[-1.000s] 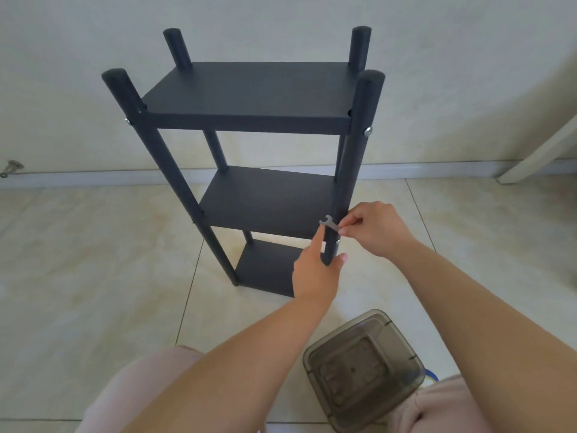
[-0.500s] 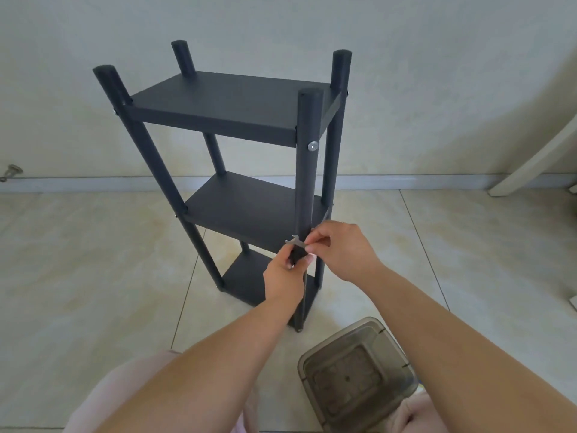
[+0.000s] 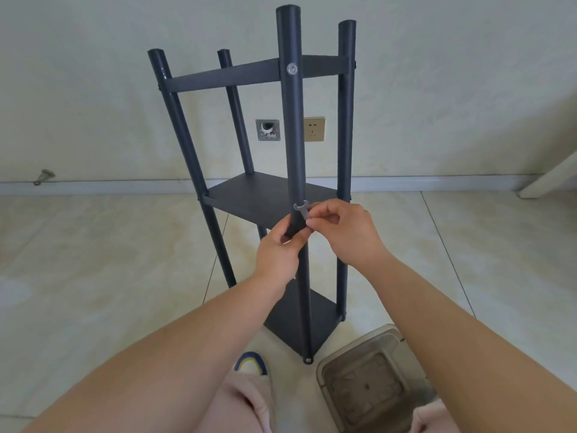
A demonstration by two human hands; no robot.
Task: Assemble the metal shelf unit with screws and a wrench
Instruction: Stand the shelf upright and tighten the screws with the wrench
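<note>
A dark metal shelf unit (image 3: 271, 75) stands upright on the pale tiled floor (image 3: 93, 260), close to a cream wall (image 3: 93, 73); it has four round posts and three shelves, and its nearest post (image 3: 292, 135) runs up the middle of the view; a silver screw head (image 3: 292, 69) sits on that post at the level of the top shelf. A translucent plastic box (image 3: 368, 379) lies on the floor just right of the unit's near foot; a slipper toe with blue and yellow bands (image 3: 251, 364) shows just left of that foot. On the wall behind the unit are a square metal plate with a hole (image 3: 267, 130) and a gold-coloured socket (image 3: 314, 129); a small door stop (image 3: 45, 175) sits at the skirting far left. The left hand (image 3: 281, 251) grips the nearest post just below the middle shelf, fingers curled round it; the right hand (image 3: 343, 232) is just beside it, thumb and fingers pinching the handle of a small flat wrench (image 3: 302, 209); the wrench's open jaw points up and lies against the post at the middle shelf's corner; whether it is seated on a screw there I cannot tell.
</note>
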